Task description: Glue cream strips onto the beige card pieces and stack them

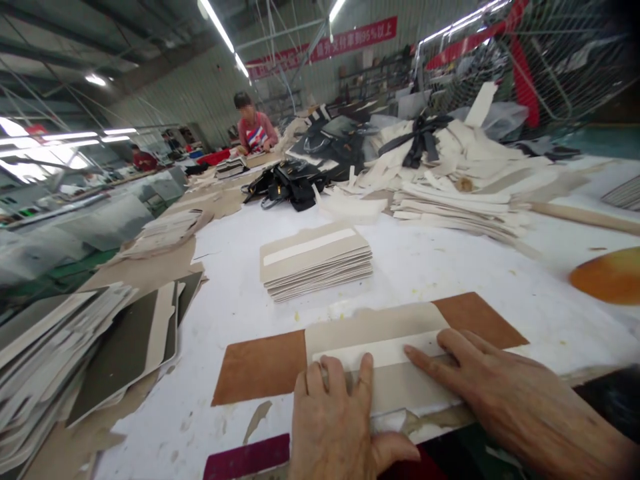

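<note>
A beige panel [373,323] with a rounded tab on its far edge lies flat at the table's near side. Along it runs a white strip [389,351]. My left hand [333,420] rests on the strip's left part, palm down, fingers spread, thumb out to the right. On the right part lies my right hand [510,390], its index finger stretched along the strip and the other fingers loosely bent. Neither hand grips anything. Brown leather-like pieces, one left [260,367] and one right [480,320], border the panel. Beyond it sits a stack of similar beige panels [317,260].
Dark panels with beige strips [130,340] are piled at left. Black bags [287,183] and heaped beige strips [455,200] cover the far side. A maroon piece [247,457] lies near the front edge. A person [255,130] stands at the table's far end.
</note>
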Tool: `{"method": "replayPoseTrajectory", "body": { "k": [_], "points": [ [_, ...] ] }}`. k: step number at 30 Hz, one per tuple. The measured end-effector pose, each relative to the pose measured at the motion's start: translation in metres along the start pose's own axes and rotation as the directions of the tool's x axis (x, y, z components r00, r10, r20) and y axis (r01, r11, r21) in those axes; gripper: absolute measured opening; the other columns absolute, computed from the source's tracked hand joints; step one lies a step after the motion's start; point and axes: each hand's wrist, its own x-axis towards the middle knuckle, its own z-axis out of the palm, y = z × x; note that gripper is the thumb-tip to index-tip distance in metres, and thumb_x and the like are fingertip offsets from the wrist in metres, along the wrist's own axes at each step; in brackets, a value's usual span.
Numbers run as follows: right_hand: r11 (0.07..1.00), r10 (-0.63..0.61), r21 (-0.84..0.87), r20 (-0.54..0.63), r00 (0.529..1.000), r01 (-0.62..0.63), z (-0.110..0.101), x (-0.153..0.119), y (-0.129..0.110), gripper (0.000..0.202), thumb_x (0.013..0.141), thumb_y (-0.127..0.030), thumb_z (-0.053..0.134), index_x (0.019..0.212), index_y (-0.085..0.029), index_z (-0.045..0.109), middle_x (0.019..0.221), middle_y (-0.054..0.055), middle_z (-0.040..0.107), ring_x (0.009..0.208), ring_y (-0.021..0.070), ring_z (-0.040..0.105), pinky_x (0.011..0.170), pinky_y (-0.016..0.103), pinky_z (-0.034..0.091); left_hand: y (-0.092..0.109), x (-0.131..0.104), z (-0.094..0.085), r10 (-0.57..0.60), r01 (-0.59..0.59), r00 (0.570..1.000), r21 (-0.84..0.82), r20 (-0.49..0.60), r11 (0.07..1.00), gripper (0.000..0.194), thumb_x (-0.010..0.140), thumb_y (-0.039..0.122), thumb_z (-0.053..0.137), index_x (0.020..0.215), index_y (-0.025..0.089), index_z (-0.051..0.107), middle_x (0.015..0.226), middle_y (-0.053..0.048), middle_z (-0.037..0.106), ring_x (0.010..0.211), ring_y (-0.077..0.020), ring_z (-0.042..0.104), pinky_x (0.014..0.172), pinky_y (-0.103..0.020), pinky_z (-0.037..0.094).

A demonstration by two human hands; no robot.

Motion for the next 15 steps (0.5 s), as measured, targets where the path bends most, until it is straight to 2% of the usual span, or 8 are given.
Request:
{"method": "replayPoseTrajectory", "body": {
  "k": [3,6,10,13,15],
  "points": [
    [0.991,-0.088,-0.104,-0.003,0.996,0.087,0.003,-0.003,-0.004,0.079,0.069,0.005,0.056,0.14,-0.027,0.068,0.105,0.007,0.074,0.078,0.024,0.076,0.056,0.028,0.064,-0.003,-0.001,0.001,0.009,-0.009,1.0,0.031,0.001,0.999,0.113,0.054,0.088,0.092,0.148,0.031,0.071,0.118,-0.018,0.074,0.107,-0.0411,0.069,0.09,-0.056,0.061],
    [0.987,-0.081,-0.143,-0.046,0.996,0.074,0.004,-0.005,-0.005,0.073,0.068,0.006,0.053,0.135,-0.019,0.067,0.108,0.009,0.075,0.084,0.0258,0.078,0.062,0.031,0.069,-0.011,-0.007,0.006,0.026,-0.024,0.999,0.041,-0.042,0.999,0.103,0.067,0.092,0.082,0.147,0.027,0.073,0.126,-0.021,0.075,0.111,-0.0411,0.069,0.092,-0.056,0.062],
    [0.981,-0.091,-0.178,-0.104,0.99,0.072,0.0,-0.004,-0.005,0.066,0.067,0.006,0.052,0.128,-0.014,0.067,0.111,0.013,0.077,0.094,0.0288,0.079,0.07,0.036,0.073,-0.025,-0.019,0.022,0.106,-0.098,0.98,0.054,-0.169,0.994,0.093,0.09,0.093,0.057,0.14,0.017,0.076,0.129,-0.025,0.076,0.112,-0.0398,0.071,0.09,-0.053,0.063],
    [0.967,-0.136,-0.233,-0.109,0.985,0.107,0.0,-0.005,-0.007,0.061,0.067,0.005,0.051,0.123,-0.007,0.071,0.115,0.017,0.078,0.098,0.0314,0.078,0.079,0.04,0.074,-0.034,-0.024,0.036,0.186,-0.166,0.952,0.098,-0.244,0.981,0.089,0.098,0.086,0.053,0.138,0.01,0.074,0.132,-0.026,0.076,0.113,-0.0383,0.073,0.089,-0.048,0.065],
    [0.957,-0.132,-0.272,-0.114,0.985,0.097,0.002,-0.006,-0.008,0.057,0.068,0.006,0.05,0.119,-0.004,0.074,0.115,0.019,0.079,0.1,0.0334,0.077,0.083,0.044,0.074,-0.037,-0.026,0.042,0.195,-0.172,0.945,0.111,-0.261,0.979,0.089,0.1,0.084,0.051,0.137,0.007,0.073,0.135,-0.027,0.076,0.116,-0.0382,0.074,0.091,-0.046,0.066]
  ]
}}
